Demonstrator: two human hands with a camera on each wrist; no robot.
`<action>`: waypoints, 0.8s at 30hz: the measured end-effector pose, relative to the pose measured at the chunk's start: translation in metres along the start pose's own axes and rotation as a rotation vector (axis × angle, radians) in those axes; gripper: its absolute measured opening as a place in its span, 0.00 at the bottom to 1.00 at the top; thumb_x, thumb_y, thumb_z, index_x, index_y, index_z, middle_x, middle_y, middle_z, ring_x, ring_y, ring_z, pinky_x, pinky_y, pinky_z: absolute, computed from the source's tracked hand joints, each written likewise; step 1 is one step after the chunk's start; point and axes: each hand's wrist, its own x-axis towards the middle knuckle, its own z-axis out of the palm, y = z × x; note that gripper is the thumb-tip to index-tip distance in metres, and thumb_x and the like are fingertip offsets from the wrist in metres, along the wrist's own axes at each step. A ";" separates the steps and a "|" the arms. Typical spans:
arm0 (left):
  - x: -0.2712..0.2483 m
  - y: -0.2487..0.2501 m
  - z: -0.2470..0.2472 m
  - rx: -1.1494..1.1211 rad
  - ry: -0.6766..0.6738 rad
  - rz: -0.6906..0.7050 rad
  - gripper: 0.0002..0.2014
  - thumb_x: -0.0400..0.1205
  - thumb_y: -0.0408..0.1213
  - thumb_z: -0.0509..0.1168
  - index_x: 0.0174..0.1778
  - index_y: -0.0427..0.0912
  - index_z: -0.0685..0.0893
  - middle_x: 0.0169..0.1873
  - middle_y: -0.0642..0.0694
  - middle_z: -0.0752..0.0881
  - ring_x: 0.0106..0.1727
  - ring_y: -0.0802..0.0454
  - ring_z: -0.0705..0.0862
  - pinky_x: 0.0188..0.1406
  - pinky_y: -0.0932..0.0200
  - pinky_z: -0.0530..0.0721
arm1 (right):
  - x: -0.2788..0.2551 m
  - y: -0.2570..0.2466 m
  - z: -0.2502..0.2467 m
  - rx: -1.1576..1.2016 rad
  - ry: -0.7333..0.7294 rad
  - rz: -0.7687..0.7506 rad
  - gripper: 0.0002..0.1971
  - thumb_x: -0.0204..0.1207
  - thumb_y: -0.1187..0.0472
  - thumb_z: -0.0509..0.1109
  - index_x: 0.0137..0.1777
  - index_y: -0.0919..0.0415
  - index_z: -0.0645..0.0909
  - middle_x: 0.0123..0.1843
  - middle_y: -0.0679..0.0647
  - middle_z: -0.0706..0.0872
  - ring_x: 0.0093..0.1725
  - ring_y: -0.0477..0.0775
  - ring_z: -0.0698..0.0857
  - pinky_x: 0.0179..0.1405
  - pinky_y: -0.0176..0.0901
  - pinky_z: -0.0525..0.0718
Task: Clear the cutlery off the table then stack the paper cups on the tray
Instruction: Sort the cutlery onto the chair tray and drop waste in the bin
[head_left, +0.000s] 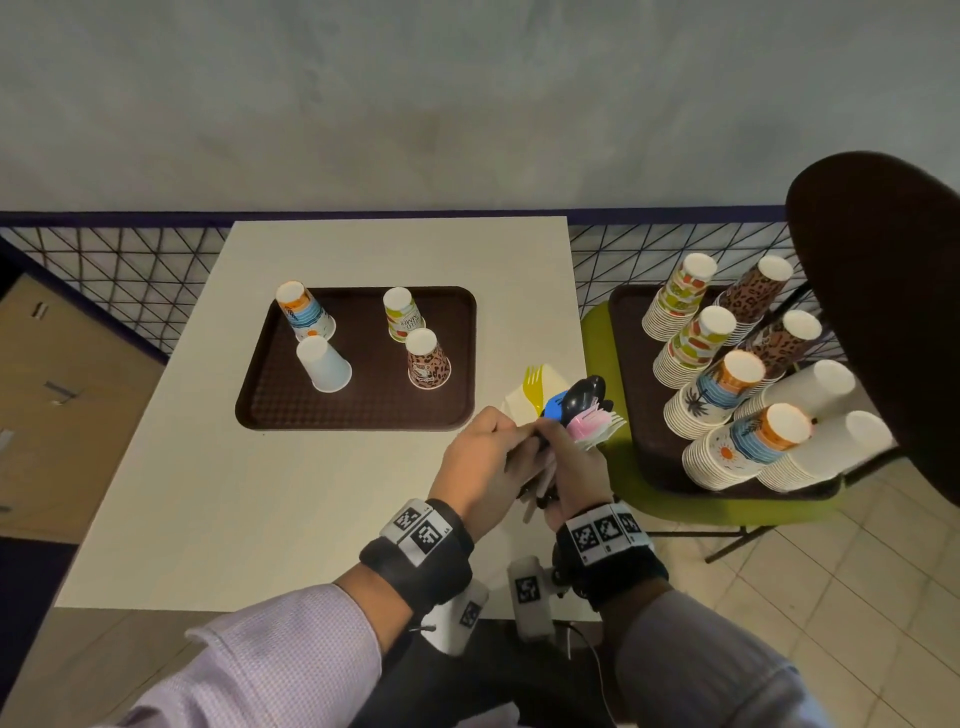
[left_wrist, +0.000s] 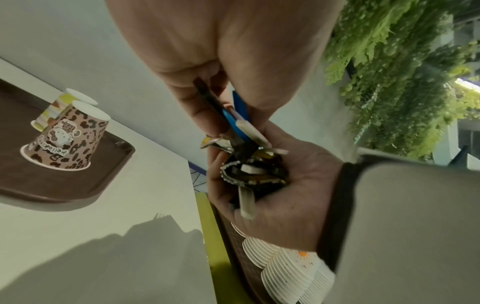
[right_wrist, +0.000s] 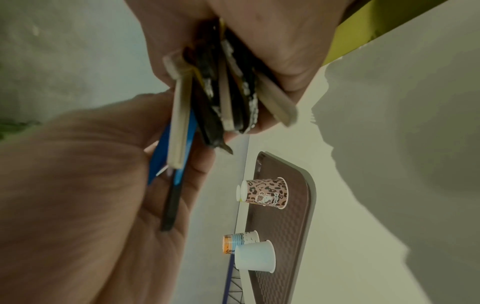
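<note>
My right hand grips a bundle of plastic cutlery over the table's right edge: black, blue, pink and white pieces. My left hand pinches blue and black handles against that bundle. A yellow fork shows above a white napkin just beyond; whether it is held I cannot tell. On the brown tray stand upside-down paper cups: orange-and-blue, white, green-and-yellow and leopard-print.
To the right, a green chair carries a second brown tray with several tall stacks of paper cups. A dark chair back rises at the far right. A wire mesh fence runs behind the white table.
</note>
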 end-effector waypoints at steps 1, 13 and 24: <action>0.000 0.001 -0.003 0.007 0.008 0.008 0.12 0.88 0.46 0.65 0.55 0.45 0.92 0.44 0.51 0.79 0.44 0.57 0.81 0.41 0.65 0.80 | 0.000 -0.001 0.000 0.004 -0.008 -0.007 0.11 0.79 0.62 0.76 0.57 0.69 0.84 0.39 0.67 0.87 0.31 0.64 0.88 0.26 0.49 0.85; -0.003 0.000 -0.011 -0.006 0.046 0.030 0.05 0.87 0.44 0.65 0.52 0.58 0.75 0.51 0.50 0.83 0.52 0.52 0.83 0.51 0.48 0.85 | 0.012 -0.001 -0.005 -0.008 -0.057 -0.010 0.15 0.78 0.64 0.77 0.62 0.69 0.84 0.38 0.62 0.89 0.34 0.58 0.91 0.29 0.46 0.87; 0.018 -0.001 -0.019 -0.241 0.359 -0.240 0.18 0.82 0.51 0.73 0.63 0.54 0.77 0.54 0.49 0.80 0.43 0.54 0.86 0.45 0.65 0.85 | 0.018 -0.001 -0.004 0.001 -0.152 -0.013 0.08 0.78 0.71 0.75 0.56 0.67 0.87 0.38 0.62 0.89 0.35 0.60 0.90 0.36 0.50 0.89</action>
